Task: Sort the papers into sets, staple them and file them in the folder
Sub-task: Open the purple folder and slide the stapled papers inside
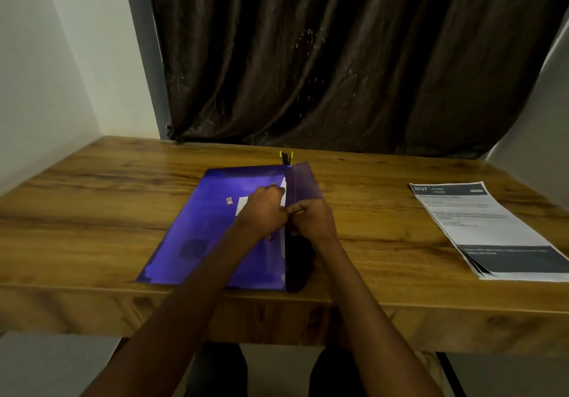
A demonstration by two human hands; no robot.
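Head view: both hands' curled grips (267,209) (311,216) pinch glossy purple folder (200,227) flap.

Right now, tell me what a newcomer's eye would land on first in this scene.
First, the shiny purple folder lying mid-table near the front edge, with both hands meeting at its right side: the left hand on white papers at the opening, the right hand pinching the flap. Next, the printed paper stack at the right end of the wooden table. A yellow-and-black stapler peeks out behind the folder, before the dark curtain.
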